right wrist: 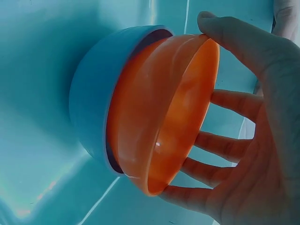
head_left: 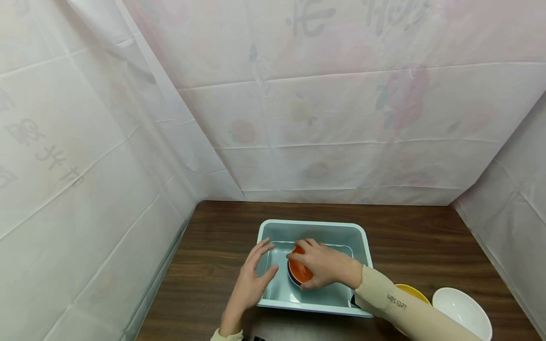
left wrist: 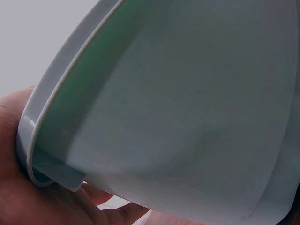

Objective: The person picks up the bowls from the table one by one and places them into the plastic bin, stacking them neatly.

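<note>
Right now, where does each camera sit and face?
Head: on the head, facing forward-down at the tub; left hand and right hand show.
Left wrist: on that wrist, facing the tub up close; part of that hand shows.
Right wrist: on that wrist, facing the orange bowl; that hand, gripping it, shows.
Shared: head and right wrist show the orange bowl.

Pale beige sleeves (head_left: 420,316), dark printed lettering (head_left: 396,301)

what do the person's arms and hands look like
Both hands, left and right, are bare, with no gloves. The right sleeve is long and pale beige, with dark lettering on the forearm and a small black piece at its cuff. Of the left sleeve, only a matching cuff shows.
</note>
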Demonstrator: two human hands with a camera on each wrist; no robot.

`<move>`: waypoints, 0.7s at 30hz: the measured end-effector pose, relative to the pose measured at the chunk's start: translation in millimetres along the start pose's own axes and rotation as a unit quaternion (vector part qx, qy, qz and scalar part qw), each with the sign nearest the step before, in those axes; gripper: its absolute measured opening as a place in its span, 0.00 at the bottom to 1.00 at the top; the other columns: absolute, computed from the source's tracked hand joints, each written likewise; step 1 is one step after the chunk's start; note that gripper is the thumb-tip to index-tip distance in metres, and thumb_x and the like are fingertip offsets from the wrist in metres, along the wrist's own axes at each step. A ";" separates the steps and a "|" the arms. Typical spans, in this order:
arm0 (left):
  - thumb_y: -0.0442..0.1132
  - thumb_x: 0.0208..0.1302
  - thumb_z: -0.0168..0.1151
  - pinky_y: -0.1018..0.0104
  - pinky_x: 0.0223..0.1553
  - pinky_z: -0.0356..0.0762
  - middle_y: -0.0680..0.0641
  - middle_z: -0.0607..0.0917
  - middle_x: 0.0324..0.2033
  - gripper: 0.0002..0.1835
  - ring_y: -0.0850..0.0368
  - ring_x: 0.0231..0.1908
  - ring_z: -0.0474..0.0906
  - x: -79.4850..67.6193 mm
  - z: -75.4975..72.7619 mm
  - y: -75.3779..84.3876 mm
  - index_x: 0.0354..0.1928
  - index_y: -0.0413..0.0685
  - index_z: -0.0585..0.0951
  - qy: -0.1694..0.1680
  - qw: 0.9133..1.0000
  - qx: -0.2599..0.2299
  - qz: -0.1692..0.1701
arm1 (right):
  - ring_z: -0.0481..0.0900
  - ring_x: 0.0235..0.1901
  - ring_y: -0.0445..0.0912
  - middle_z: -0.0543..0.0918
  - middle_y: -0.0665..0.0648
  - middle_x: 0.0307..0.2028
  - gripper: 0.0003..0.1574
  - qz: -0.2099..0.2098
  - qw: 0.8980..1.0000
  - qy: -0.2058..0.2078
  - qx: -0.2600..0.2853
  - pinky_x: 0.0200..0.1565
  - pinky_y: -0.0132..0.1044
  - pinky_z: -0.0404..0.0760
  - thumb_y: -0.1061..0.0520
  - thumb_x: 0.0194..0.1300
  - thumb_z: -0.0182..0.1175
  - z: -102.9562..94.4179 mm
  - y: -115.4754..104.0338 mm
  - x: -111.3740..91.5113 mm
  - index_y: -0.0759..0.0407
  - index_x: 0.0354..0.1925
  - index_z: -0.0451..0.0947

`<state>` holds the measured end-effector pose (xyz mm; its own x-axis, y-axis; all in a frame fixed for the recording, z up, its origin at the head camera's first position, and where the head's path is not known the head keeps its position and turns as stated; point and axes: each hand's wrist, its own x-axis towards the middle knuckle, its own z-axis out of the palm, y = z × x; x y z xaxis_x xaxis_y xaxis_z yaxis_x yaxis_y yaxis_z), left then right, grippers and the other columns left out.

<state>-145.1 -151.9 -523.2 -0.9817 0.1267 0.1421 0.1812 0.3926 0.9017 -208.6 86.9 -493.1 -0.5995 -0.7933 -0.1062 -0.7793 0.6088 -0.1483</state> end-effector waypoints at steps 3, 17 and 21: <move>0.42 0.69 0.68 0.33 0.72 0.60 0.52 0.67 0.76 0.26 0.46 0.78 0.59 -0.3 0.2 0.9 0.67 0.66 0.76 0.001 1.000 -0.001 -0.002 | 0.72 0.63 0.56 0.71 0.61 0.67 0.51 -0.006 1.000 0.000 -0.003 0.54 0.52 0.85 0.31 0.54 0.76 1.6 0.0 0.8 0.45 0.70 0.73; 0.45 0.69 0.69 0.31 0.71 0.60 0.53 0.67 0.76 0.26 0.43 0.77 0.60 0.9 0.4 -0.9 0.67 0.67 0.76 0.003 1.000 0.002 0.004 | 0.71 0.65 0.59 0.71 0.60 0.68 0.52 -0.002 0.999 -0.029 0.014 0.59 0.59 0.81 0.33 0.52 0.78 1.8 -3.1 6.0 0.46 0.70 0.73; 0.43 0.69 0.69 0.31 0.71 0.60 0.52 0.67 0.76 0.27 0.43 0.77 0.59 1.2 0.1 -0.5 0.67 0.66 0.76 0.000 1.000 0.002 0.000 | 0.70 0.65 0.58 0.70 0.59 0.69 0.52 0.004 0.999 -0.039 0.019 0.60 0.58 0.80 0.33 0.52 0.78 4.3 -3.5 8.6 0.44 0.71 0.73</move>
<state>-146.4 -151.9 -523.6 -0.9816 0.1277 0.1419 0.1817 0.3968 0.8997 -210.3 77.9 -497.7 -0.5880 -0.7880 -0.1827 -0.7666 0.6149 -0.1849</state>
